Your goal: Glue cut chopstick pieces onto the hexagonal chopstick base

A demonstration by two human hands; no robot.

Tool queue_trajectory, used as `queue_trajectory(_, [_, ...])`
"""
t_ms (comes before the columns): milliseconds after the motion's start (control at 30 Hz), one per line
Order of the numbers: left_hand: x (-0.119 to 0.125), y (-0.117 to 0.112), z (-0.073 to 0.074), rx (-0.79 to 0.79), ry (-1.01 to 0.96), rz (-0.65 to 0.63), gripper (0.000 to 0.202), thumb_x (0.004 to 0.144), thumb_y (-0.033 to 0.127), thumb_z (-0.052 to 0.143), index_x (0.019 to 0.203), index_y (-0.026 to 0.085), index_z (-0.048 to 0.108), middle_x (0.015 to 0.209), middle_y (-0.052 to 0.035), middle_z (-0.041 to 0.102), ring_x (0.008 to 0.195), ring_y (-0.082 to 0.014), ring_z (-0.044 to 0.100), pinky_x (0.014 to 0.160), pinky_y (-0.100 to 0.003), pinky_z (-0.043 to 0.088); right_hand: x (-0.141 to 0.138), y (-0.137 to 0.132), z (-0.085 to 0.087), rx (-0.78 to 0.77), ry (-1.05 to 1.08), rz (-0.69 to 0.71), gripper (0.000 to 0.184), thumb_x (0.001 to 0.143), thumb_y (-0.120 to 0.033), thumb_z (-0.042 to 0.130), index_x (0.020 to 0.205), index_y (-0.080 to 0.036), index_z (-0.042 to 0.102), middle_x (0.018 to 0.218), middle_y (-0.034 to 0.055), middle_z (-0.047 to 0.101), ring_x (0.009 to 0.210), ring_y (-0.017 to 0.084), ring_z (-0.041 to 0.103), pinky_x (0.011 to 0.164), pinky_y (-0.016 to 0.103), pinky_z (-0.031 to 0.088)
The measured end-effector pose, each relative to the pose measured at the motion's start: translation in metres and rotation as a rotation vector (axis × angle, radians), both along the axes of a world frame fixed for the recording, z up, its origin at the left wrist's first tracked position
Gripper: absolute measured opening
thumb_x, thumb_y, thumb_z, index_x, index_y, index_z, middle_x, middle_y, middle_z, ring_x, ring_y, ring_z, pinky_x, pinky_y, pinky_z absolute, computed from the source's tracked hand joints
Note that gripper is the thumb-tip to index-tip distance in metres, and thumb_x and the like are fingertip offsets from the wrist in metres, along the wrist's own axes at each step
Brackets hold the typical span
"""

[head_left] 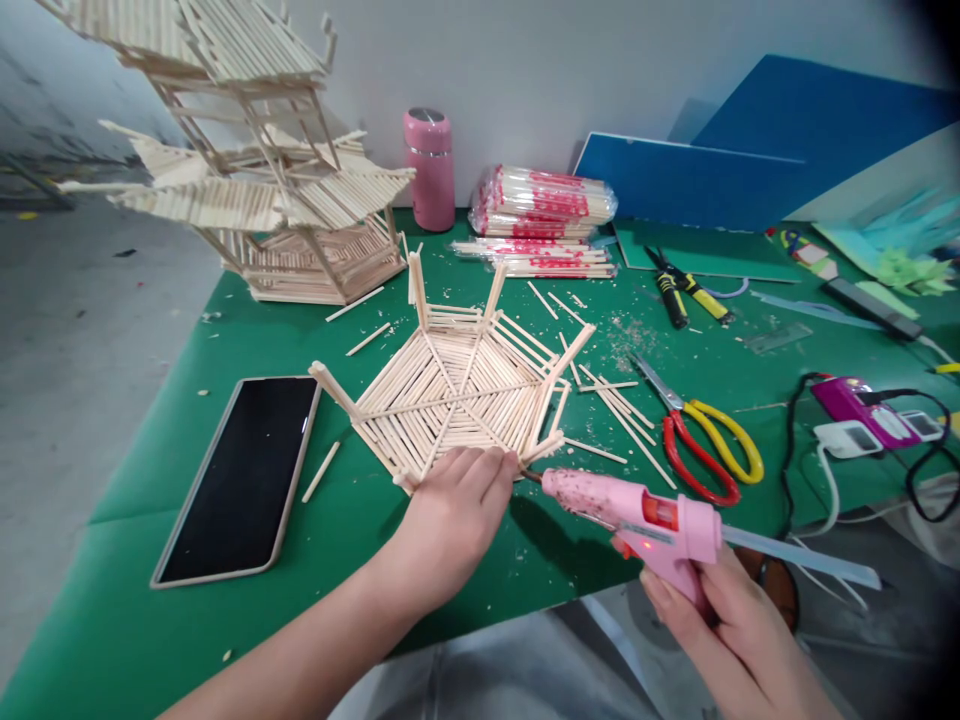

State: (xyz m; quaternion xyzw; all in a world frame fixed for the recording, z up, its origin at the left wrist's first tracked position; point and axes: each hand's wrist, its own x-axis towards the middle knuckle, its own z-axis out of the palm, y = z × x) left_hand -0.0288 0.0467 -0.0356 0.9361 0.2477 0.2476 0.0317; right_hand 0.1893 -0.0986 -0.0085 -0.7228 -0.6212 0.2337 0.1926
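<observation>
In the head view, the left hand (457,510) is curled over the near edge of a hexagonal frame of pale wooden sticks (450,400), fingers closed down on its rim; whether they also pinch a single stick is hidden. The frame lies directly under and beyond that hand on a green counter (322,535), short bundled posts standing at its corners. The right hand (720,620) is wrapped firmly round the grip of a pink plastic hot-glue gun (637,510), whose dark nozzle (531,474) comes up just beside the left fingertips, at or very near the rim. The step in hand looks to be gluing a joint on this near side; the next move would seem to call for a steady left hold, a small bead of glue and fingertips kept off the hot tip. As for containers, the gun's rear carries a translucent glue stick (802,555), jutting out above the right wrist. Well beyond the left hand, clear plastic packs with red print (547,195) hold bundles of similar pale sticks, and left of them stands a capped pink cylindrical bottle (430,180), its contents not visible.
</observation>
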Motion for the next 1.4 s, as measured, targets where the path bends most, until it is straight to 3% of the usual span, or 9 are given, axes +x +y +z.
queue_trajectory(167, [0.000,0.000,0.000,-0.004,0.001,0.001,0.025,0.085,0.013,0.040,0.104,0.005,0.054,0.089,-0.0143,0.063,0.081,-0.0233,0.058,0.069,-0.039,0.050,0.001,-0.002,-0.001,0.010,-0.048,0.055,0.043,0.080,-0.039,0.048,0.118,-0.020,0.044,0.110,0.0120,0.059,0.099,0.028,0.058,0.077,0.035,0.052])
queue_trajectory(400, [-0.001,0.001,0.000,-0.001,-0.024,-0.015,0.025,0.084,0.011,0.043,0.104,0.002,0.054,0.089,-0.0152,0.063,0.081,-0.0245,0.057,0.069,-0.040,0.049,-0.017,0.007,0.011,0.228,-0.175,0.134,0.030,0.081,-0.029,0.046,0.109,-0.020,0.049,0.091,0.0093,0.064,0.079,0.022,0.064,0.064,0.028,0.054])
queue_trajectory(567, [0.000,0.001,0.000,0.002,-0.025,-0.016,0.024,0.082,0.009,0.044,0.103,0.002,0.054,0.090,-0.0155,0.063,0.079,-0.0250,0.057,0.068,-0.040,0.049,-0.022,0.015,0.022,0.227,-0.179,0.166,0.021,0.083,-0.027,0.040,0.098,-0.018,0.053,0.080,0.0078,0.065,0.068,0.018,0.064,0.060,0.023,0.052])
queue_trajectory(767, [-0.001,0.000,0.001,-0.020,-0.030,-0.030,0.026,0.081,0.009,0.046,0.104,0.000,0.054,0.091,-0.0164,0.063,0.080,-0.0259,0.056,0.069,-0.041,0.049,-0.023,0.011,0.020,0.223,-0.222,0.143,0.017,0.083,-0.029,0.041,0.089,-0.020,0.054,0.075,0.0062,0.065,0.069,0.019,0.065,0.059,0.023,0.052])
queue_trajectory(1100, [0.000,0.000,-0.001,-0.037,-0.024,-0.035,0.026,0.082,0.009,0.044,0.104,0.000,0.054,0.091,-0.0166,0.062,0.080,-0.0256,0.056,0.069,-0.041,0.049,-0.015,0.007,0.013,0.239,-0.298,0.157,0.025,0.084,-0.030,0.042,0.105,-0.019,0.046,0.089,0.0090,0.064,0.077,0.018,0.065,0.064,0.023,0.054])
queue_trajectory(1400, [-0.001,-0.001,0.002,-0.031,-0.026,-0.026,0.024,0.083,0.010,0.042,0.102,0.001,0.054,0.088,-0.0153,0.062,0.079,-0.0251,0.056,0.066,-0.040,0.050,-0.017,0.007,0.015,0.245,-0.327,0.136,0.030,0.084,-0.030,0.040,0.111,-0.018,0.044,0.086,0.0097,0.065,0.075,0.020,0.065,0.060,0.026,0.054])
